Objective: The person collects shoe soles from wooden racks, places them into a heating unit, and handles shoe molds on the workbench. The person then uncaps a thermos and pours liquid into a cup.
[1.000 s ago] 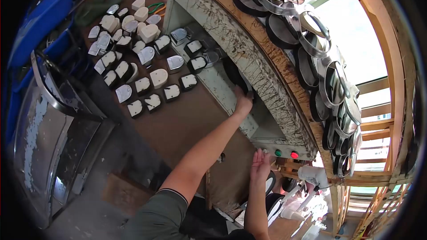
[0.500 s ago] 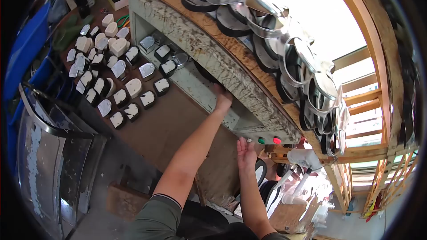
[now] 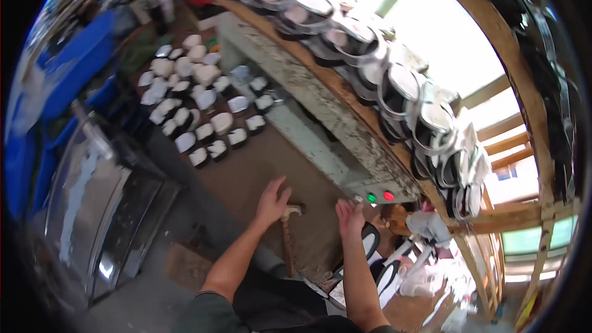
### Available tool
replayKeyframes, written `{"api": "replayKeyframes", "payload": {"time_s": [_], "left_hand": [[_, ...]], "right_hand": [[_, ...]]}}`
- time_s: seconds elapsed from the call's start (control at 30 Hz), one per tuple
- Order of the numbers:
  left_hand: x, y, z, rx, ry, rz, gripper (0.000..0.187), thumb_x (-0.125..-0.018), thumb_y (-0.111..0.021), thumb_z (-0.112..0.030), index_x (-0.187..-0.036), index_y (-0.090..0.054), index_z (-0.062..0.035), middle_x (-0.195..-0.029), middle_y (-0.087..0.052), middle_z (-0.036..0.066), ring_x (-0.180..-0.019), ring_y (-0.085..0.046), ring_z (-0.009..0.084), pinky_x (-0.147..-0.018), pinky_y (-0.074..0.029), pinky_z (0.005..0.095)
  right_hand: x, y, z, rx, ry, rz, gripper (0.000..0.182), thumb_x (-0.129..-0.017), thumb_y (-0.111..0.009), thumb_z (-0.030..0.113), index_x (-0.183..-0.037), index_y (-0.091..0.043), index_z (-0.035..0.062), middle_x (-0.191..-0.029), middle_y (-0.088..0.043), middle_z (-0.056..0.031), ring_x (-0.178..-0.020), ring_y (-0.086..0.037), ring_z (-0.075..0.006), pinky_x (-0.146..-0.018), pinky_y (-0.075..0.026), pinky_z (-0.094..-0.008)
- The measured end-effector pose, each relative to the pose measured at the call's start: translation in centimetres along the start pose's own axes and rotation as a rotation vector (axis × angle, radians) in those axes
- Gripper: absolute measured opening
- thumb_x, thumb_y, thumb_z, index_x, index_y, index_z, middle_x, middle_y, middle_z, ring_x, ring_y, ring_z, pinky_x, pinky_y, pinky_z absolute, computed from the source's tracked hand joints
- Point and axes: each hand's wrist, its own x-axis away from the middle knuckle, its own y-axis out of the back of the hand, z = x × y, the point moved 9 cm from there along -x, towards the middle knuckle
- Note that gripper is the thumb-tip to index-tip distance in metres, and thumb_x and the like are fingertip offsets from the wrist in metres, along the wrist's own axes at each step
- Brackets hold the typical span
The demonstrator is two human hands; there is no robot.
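Observation:
My left hand [image 3: 272,203] is over the brown worktop [image 3: 246,176], fingers spread and holding nothing. Just right of it lies a hammer [image 3: 287,240] with a wooden handle, its head close to my fingers. My right hand [image 3: 351,219] is at the front corner of the pale green metal cabinet [image 3: 308,142]. Its fingers are bent together at a small silver switch knob [image 3: 358,198], though blur hides the exact contact. A green button [image 3: 371,198] and a red button [image 3: 388,195] sit to the right of the knob.
Many heel-shaped pieces [image 3: 206,74], white and black, cover the worktop's far left. Rows of sandals [image 3: 404,80] stand on the wooden shelf [image 3: 345,95] above the cabinet. A metal-sided chair [image 3: 89,209] and blue bins [image 3: 80,68] are at left.
My left hand has come out of the cabinet opening and back over the worktop, uncovering the hammer. My right hand's fingers have bent in toward the knob. The view has shifted and blurred.

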Motion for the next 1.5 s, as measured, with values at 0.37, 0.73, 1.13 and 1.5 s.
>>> {"api": "replayKeyframes", "payload": {"time_s": [0.37,0.73,1.13,1.5], "left_hand": [[3.0,20.4,6.2,0.171,0.191,-0.453,0.031,-0.086,-0.062,-0.020,-0.110,-0.059,0.0001,-0.099,-0.066,0.011,-0.091,-0.063,0.0178,-0.080,-0.050,0.0296],[-36.8,30.5,0.6,-0.327,-0.167,-0.318,0.029,-0.075,-0.056,-0.010,-0.103,-0.062,-0.0061,-0.101,-0.062,0.018,-0.096,-0.059,0.0358,-0.083,-0.048,0.0437],[-49.1,20.3,7.5,-0.613,-0.479,0.254,0.059,-0.069,-0.062,-0.009,-0.127,-0.050,-0.0148,-0.122,-0.054,0.012,-0.110,-0.054,0.0339,-0.090,-0.046,0.0429],[-42.7,31.2,-1.1,-0.623,-0.225,-0.442,0.053,-0.083,-0.061,-0.027,-0.131,-0.046,-0.0113,-0.115,-0.051,0.024,-0.102,-0.053,0.0432,-0.084,-0.045,0.0477]], "right_hand": [[13.1,-5.7,-9.7,1.616,0.774,0.581,0.066,-0.075,-0.073,0.036,-0.125,-0.047,0.0021,-0.089,-0.063,-0.0160,-0.074,-0.063,-0.0322,-0.068,-0.051,-0.0401],[3.7,8.3,-8.7,2.271,0.022,0.268,0.050,-0.087,-0.055,0.045,-0.110,-0.060,0.0012,-0.109,-0.061,-0.0220,-0.091,-0.058,-0.0387,-0.081,-0.046,-0.0457],[10.7,-9.5,-6.7,1.921,0.392,0.223,0.055,-0.082,-0.058,0.052,-0.109,-0.061,0.0035,-0.103,-0.064,-0.0202,-0.089,-0.060,-0.0352,-0.078,-0.047,-0.0436],[11.4,0.5,-8.5,1.966,0.322,0.361,0.041,-0.092,-0.049,0.031,-0.127,-0.052,0.0117,-0.118,-0.058,-0.0167,-0.105,-0.058,-0.0330,-0.084,-0.049,-0.0409]]}}
